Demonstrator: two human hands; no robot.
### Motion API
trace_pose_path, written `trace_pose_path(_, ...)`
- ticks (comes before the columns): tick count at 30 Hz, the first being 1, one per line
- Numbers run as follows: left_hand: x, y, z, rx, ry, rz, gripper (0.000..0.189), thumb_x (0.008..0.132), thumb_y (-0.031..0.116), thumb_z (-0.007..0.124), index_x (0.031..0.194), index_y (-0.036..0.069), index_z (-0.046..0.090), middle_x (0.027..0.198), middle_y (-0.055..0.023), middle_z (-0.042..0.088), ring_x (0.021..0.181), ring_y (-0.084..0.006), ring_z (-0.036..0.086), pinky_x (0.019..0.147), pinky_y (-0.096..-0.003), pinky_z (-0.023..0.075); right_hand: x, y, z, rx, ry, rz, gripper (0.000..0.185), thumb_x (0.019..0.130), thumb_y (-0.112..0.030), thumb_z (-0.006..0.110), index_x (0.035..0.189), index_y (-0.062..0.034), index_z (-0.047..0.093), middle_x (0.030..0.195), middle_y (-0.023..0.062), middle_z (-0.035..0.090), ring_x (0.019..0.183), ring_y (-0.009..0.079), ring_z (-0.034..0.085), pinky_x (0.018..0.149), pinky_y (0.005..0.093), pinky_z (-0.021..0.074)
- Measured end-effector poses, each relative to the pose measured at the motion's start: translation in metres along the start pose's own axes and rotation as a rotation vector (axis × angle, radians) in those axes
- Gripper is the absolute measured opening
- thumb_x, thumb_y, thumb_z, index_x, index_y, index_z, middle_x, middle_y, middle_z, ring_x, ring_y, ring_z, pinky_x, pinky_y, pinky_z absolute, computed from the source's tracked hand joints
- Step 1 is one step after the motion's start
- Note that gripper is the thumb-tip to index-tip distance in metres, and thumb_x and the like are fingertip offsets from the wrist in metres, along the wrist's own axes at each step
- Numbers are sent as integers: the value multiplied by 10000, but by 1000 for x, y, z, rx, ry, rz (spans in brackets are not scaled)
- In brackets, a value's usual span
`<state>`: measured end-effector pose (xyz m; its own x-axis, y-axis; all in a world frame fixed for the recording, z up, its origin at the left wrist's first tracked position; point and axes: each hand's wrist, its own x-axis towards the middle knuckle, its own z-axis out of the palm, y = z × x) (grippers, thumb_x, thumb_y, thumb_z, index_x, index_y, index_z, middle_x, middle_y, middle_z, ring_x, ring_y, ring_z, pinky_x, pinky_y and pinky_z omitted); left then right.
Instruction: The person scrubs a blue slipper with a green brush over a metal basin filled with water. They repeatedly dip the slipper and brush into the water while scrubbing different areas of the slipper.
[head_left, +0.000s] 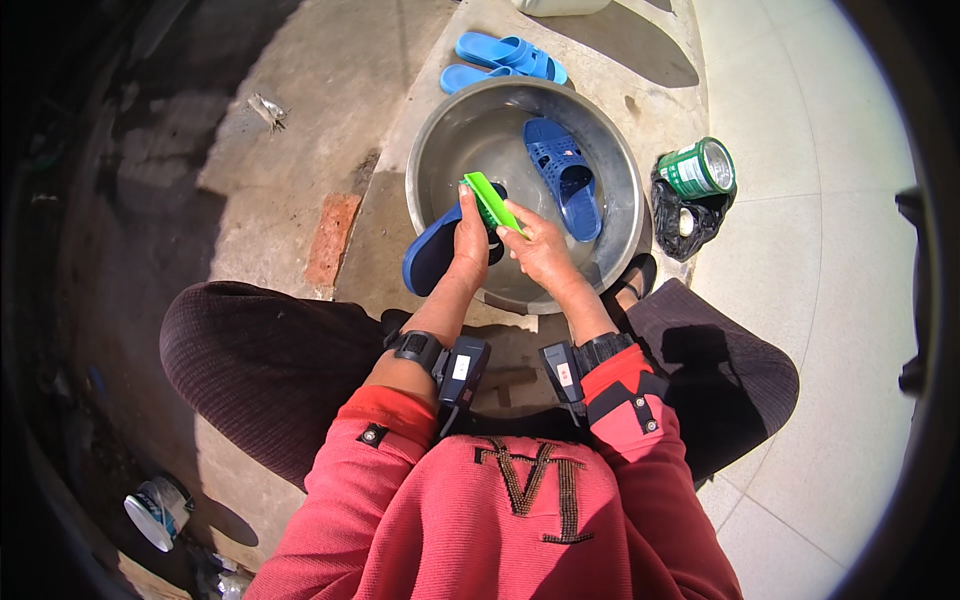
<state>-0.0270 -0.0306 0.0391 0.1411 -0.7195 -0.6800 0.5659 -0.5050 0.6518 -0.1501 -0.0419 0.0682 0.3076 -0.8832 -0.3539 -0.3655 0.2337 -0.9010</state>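
My left hand grips a dark blue plastic slipper by its middle, over the near left rim of a wide metal basin. In my right hand is a bright green scrubbing brush, held by its narrow end, with its green bristles against the upper part of the slipper. My left fingers partly cover the slipper, and the brush hides some of its strap. A second blue slipper with a perforated strap lies in the basin, right of both hands.
Light blue slippers lie beyond the basin. To its right, a green tin rests on a black plastic bag. A red brick is set in the concrete on the left. A small tub lies at lower left.
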Motion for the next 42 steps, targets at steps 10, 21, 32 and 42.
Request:
trace_pose_path(10, 6, -29, -3, 391, -127, 231, 621, 924, 553, 477, 1145, -11, 614, 963, -69, 612, 891, -143, 517, 805, -310, 421, -7, -1, -28, -67, 118, 326, 519, 867, -208, 692, 1342, -65, 538, 737, 46, 615, 572, 120, 563, 496, 275, 461)
trace_pose_path(21, 37, -73, -24, 1171, 59, 540, 267, 861, 241, 645, 929, -9, 581, 775, -122, 595, 699, -267, 590, 636, -393, 459, -9, -5, -26, -183, 50, 307, 497, 884, -229, 661, 1342, -77, 540, 839, 104, 659, 641, 147, 597, 577, 293, 494)
trace_pose_path(32, 15, -31, -26, 1212, 60, 679, 301, 870, 240, 578, 1054, 11, 645, 1016, -237, 651, 965, -404, 619, 837, -477, 471, 0, 41, -6, -131, 119, 27, 528, 914, -194, 651, 1393, -53, 480, 795, 13, 598, 598, 80, 480, 552, 239, 443)
trace_pose_path(42, 16, -34, -21, 1131, 70, 641, 262, 840, 180, 559, 1032, 23, 643, 1010, -221, 658, 982, -405, 618, 839, -490, 462, -7, 13, -12, -103, -48, -121, 509, 904, -212, 653, 1354, -22, 508, 1114, 178, 673, 951, 218, 658, 842, 314, 507)
